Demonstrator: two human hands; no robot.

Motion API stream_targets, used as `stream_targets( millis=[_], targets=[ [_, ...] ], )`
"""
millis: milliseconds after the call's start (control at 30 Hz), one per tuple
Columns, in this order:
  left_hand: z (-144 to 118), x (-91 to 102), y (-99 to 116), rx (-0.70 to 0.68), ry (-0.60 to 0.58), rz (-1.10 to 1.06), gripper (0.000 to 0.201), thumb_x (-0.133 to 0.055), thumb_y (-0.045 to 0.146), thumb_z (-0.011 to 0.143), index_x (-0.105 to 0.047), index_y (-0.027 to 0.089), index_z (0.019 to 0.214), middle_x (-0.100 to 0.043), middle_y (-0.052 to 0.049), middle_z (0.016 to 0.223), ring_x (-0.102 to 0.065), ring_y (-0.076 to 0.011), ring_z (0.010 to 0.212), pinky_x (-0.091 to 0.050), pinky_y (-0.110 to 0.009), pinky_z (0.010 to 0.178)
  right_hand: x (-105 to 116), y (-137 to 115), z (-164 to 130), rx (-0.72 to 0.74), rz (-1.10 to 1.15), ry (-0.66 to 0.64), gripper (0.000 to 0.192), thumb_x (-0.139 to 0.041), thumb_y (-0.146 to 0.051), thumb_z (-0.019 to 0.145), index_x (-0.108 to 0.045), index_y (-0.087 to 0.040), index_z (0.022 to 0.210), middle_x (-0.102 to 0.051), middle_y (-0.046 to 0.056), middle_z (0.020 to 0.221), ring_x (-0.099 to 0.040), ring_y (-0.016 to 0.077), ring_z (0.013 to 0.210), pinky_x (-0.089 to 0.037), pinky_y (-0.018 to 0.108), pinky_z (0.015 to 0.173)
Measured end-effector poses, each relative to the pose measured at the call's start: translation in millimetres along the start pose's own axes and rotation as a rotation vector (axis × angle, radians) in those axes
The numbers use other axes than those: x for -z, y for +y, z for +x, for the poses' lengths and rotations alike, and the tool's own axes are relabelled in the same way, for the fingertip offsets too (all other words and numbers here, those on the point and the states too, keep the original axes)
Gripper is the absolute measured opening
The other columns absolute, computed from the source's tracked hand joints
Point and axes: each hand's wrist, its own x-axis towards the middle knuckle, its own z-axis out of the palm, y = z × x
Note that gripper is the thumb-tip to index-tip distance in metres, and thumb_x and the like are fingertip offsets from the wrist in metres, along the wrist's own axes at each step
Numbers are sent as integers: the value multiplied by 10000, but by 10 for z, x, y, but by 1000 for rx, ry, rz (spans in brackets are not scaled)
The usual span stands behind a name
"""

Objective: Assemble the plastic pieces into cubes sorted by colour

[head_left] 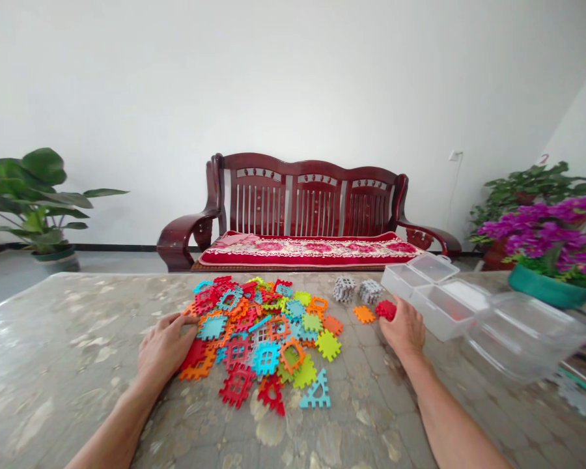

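The right hand (404, 327) closes its fingers on a red piece (385, 309) just beside the clear box (446, 306). The left hand (163, 348) lies open and flat on the pile (264, 332), well left of the box. A firm pinch by the piece's edges would serve best.

tiles (266, 339): matt coloured plastic | boxes (444, 296): clear glossy plastic | table (53, 352): glossy, marble-patterned | bench (312, 202): polished wood
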Motion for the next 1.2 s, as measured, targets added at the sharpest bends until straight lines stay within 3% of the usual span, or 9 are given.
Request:
stream_targets(
  millis=[167,300,600,967,1067,1200],
  targets=[
    [4,11,-5,2,-28,9,418,-386,413,899,-700,286,1143,-552,-78,1383,-539,-306,1244,-412,-471,1053,-29,73,65,-41,-42,-141,653,-572,-373,779,-468,-126,1375,-651,189,1198,-615,341,1043,-453,418,854],
    [3,13,-14,7,-31,13,415,-378,420,899,-699,295,1132,-548,-72,1385,-537,-301,1247,-418,-468,1047,-55,102,118,-53,-71,-211,589,-546,-418,823,-497,-129,1334,-688,179,1133,-652,329,1005,-469,393,801],
    [19,3,-14,-6,-3,-8,384,-418,405,889,-725,289,1089,-586,-75,1343,-555,-312,1230,-421,-468,1052,-127,168,230,-25,-111,-164,373,-547,-406,834,-635,-158,1099,-717,172,956,-675,305,888,-465,370,743],
    [23,-5,-35,-12,-10,-32,397,-420,411,885,-726,267,1094,-581,-91,1352,-559,-321,1219,-428,-485,1035,-148,148,246,-83,-165,-219,437,-535,-438,853,-579,-150,1178,-697,153,1051,-645,315,971,-457,361,763],
    [10,1,-21,-1,-5,-39,400,-423,423,884,-728,267,1091,-583,-88,1353,-567,-321,1209,-424,-485,1038,-146,168,232,-79,-142,-185,482,-555,-442,836,-575,-138,1209,-686,169,1059,-635,320,971,-455,379,786],
    [17,14,-4,8,13,-61,399,-435,426,878,-734,262,1084,-607,-92,1326,-580,-322,1191,-430,-484,1030,-132,168,175,27,-42,42,456,-555,-299,801,-590,-146,1229,-652,159,1159,-586,312,1047,-430,399,893]
  ],
)
